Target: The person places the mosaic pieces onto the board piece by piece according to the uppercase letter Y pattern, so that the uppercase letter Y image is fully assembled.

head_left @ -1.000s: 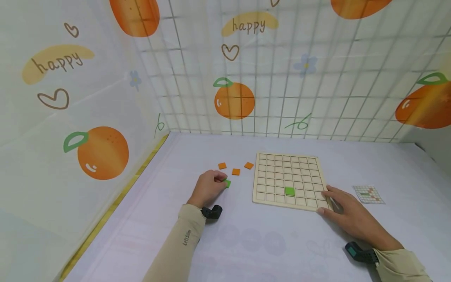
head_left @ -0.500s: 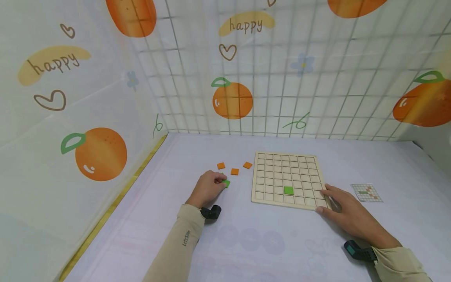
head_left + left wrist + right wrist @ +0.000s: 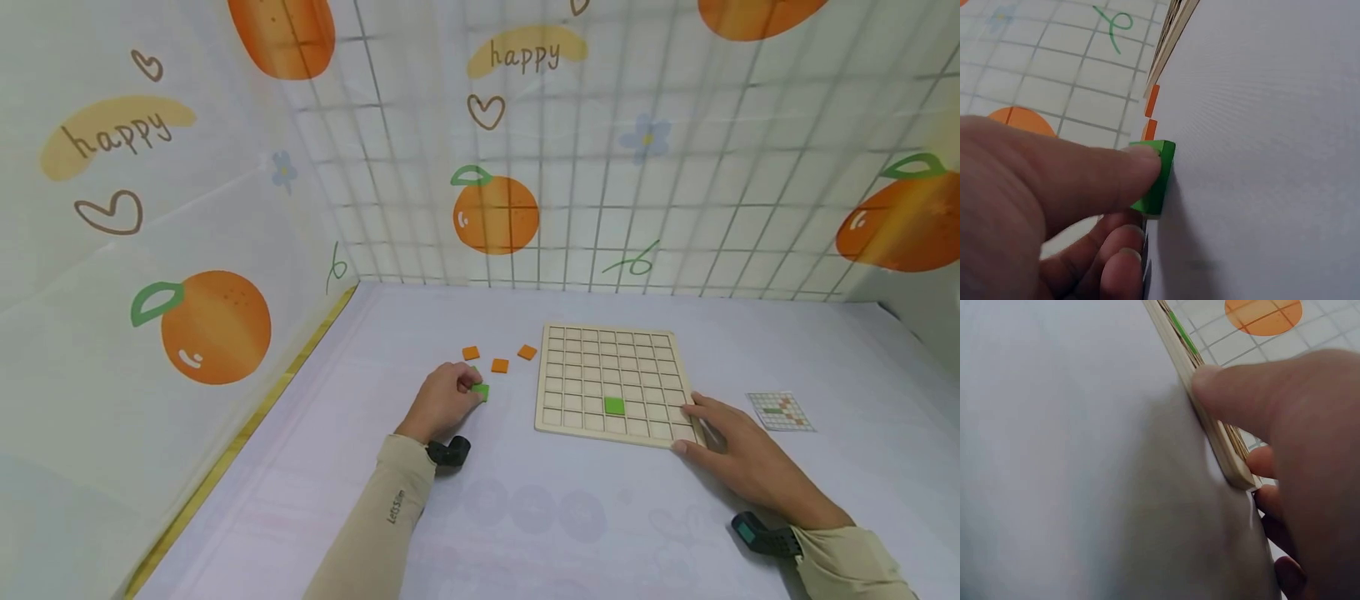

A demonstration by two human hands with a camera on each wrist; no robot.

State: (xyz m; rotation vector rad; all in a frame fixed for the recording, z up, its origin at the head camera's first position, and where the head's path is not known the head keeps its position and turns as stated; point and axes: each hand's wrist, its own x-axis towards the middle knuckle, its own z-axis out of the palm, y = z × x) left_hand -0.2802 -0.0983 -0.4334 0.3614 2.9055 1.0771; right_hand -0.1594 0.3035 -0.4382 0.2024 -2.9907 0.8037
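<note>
My left hand (image 3: 444, 400) pinches a square green tile (image 3: 1161, 184) between thumb and fingers, low over the tablecloth. The left wrist view has the thumb lying across the tile's face. A bit of another green piece (image 3: 474, 369) peeks out behind the fingers, mostly hidden. To the right lies a wooden grid board (image 3: 583, 363) with one green tile (image 3: 615, 406) set in a cell near its front. My right hand (image 3: 750, 454) holds the board's front right corner, thumb (image 3: 1222, 387) against the front edge and fingers along the right side.
Three orange tiles (image 3: 500, 366) lie loose between the left hand and the board. A small printed pattern card (image 3: 782, 411) lies right of the board, beyond the right hand. Behind the table stands a wire grid covered by a printed sheet (image 3: 562, 158).
The left hand keeps its place, and the green tile in its fingers has turned slightly. The right hand and board stay put; the head view has shifted a little.
</note>
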